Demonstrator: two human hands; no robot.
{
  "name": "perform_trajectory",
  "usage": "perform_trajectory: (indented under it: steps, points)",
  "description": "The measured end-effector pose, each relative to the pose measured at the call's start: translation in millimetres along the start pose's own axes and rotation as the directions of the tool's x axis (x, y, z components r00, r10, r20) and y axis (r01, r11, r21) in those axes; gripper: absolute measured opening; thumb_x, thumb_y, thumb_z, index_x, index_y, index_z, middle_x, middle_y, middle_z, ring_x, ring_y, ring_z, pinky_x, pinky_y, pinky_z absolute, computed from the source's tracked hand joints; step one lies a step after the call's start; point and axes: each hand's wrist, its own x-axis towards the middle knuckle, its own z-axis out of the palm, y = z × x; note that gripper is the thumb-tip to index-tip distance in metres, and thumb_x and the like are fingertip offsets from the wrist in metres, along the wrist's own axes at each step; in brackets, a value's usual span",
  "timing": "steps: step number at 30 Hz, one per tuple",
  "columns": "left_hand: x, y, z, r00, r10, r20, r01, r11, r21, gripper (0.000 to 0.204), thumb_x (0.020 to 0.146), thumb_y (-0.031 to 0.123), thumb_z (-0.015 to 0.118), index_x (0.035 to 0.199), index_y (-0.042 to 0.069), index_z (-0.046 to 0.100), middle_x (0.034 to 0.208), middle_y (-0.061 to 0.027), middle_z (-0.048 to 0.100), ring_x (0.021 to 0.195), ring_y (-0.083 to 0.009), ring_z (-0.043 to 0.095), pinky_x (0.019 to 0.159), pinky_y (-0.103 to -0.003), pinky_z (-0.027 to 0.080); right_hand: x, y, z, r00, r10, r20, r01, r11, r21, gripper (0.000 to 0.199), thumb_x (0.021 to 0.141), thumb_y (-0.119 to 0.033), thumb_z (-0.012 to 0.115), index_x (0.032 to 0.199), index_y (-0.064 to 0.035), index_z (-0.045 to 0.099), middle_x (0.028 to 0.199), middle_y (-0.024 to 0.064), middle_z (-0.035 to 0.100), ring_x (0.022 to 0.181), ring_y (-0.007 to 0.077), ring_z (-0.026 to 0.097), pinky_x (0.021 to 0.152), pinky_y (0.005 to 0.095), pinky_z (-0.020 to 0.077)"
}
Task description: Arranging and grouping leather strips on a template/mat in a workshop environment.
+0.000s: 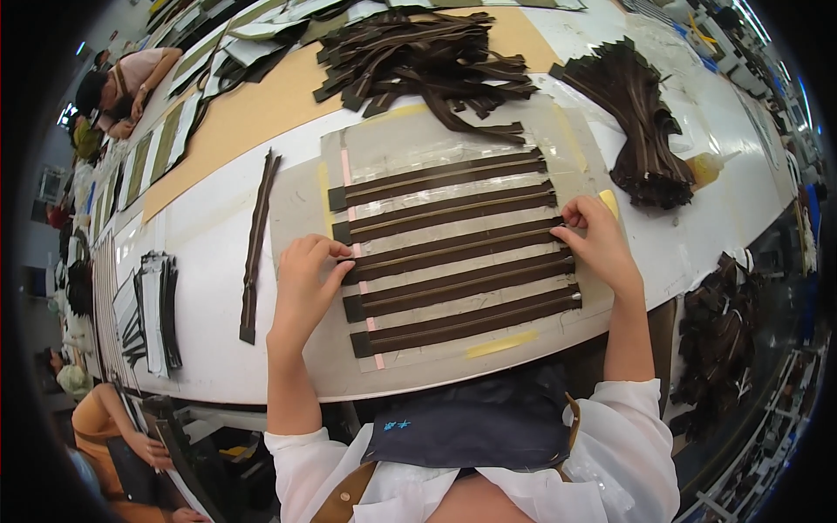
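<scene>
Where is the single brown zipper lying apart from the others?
In the head view, the lone zipper lies on the white table, just left of the grey board and the left hand.

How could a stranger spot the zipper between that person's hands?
On the white table, find the grey board holding five brown zippers. Take the middle zipper, third from the top. Unlike its neighbours, it has the left hand at one end and the right hand at the other.

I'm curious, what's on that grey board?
Five brown zippers in rows, a pink strip and yellow tape. The zippers hide the grey board beneath them, so I can't see what's there.
</scene>
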Motion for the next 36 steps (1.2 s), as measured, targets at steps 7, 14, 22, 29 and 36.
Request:
perform_trajectory:
  steps: [7, 14, 22, 29, 36]
  points:
    - [-4, -4, -2, 0.995, -0.003, 0.103, 0.014, 0.994, -0.107, 0.024, 0.079, 0.008, 0.076, 0.099, 0.003, 0.064, 0.098, -0.0089, 0.062, 0.095, -0.0271, 0.058, 0.086, -0.036, 0.044, -2, 3, 3, 1.000, 0.016, 0.004, -0.016, 1.000, 0.017, 0.023, 0.078, -0.002, 0.077, 0.091, 0.0023, 0.059, 0.087, 0.0092, 0.059, 0.080, 0.0219, 0.055, 0.076, 0.0330, 0.0487]
    - [-6, -10, 2, 0.985, -0.078, 0.156, 0.104, 0.979, -0.173, 0.025, 0.080, 0.005, 0.076, 0.099, 0.001, 0.061, 0.097, -0.0096, 0.063, 0.090, -0.0246, 0.059, 0.086, -0.035, 0.047, -16, -45, -6, 0.967, -0.037, 0.253, -0.060, 0.929, 0.365, 0.019, 0.083, 0.000, 0.074, 0.095, -0.0013, 0.059, 0.087, 0.0006, 0.061, 0.074, 0.0100, 0.056, 0.068, 0.0251, 0.0456]
    - [2, 0, -7, 0.926, -0.228, 0.300, 0.335, 0.864, -0.376, 0.014, 0.088, 0.004, 0.070, 0.097, 0.000, 0.061, 0.083, -0.0075, 0.061, 0.075, -0.0150, 0.053, 0.072, -0.025, 0.044, -28, -31, -13, 0.962, -0.269, 0.045, 0.048, 0.331, 0.942, 0.023, 0.083, -0.007, 0.076, 0.102, -0.0033, 0.063, 0.090, 0.0036, 0.060, 0.078, 0.0082, 0.052, 0.064, 0.0200, 0.0382]
    - [-4, -13, -6, 0.935, -0.159, 0.317, 0.316, 0.779, -0.542, 0.011, 0.096, 0.007, 0.061, 0.105, 0.001, 0.063, 0.090, 0.0031, 0.062, 0.081, -0.0058, 0.052, 0.073, -0.022, 0.043, -27, -21, -14, 0.999, -0.011, 0.030, -0.022, 0.449, 0.893, 0.011, 0.092, -0.010, 0.069, 0.098, -0.0006, 0.068, 0.088, 0.0021, 0.063, 0.073, 0.0069, 0.052, 0.063, 0.0209, 0.0401]
    - [-3, -24, -20, 0.912, -0.273, 0.304, 0.409, 0.581, -0.704, 0.012, 0.099, 0.014, 0.060, 0.105, 0.005, 0.066, 0.091, 0.0043, 0.062, 0.082, -0.0032, 0.052, 0.071, -0.021, 0.043, -23, -14, -1, 0.992, 0.093, 0.088, -0.124, 0.513, 0.850, 0.012, 0.097, -0.008, 0.064, 0.104, -0.0016, 0.070, 0.091, -0.0001, 0.065, 0.075, 0.0054, 0.053, 0.065, 0.0208, 0.0419]
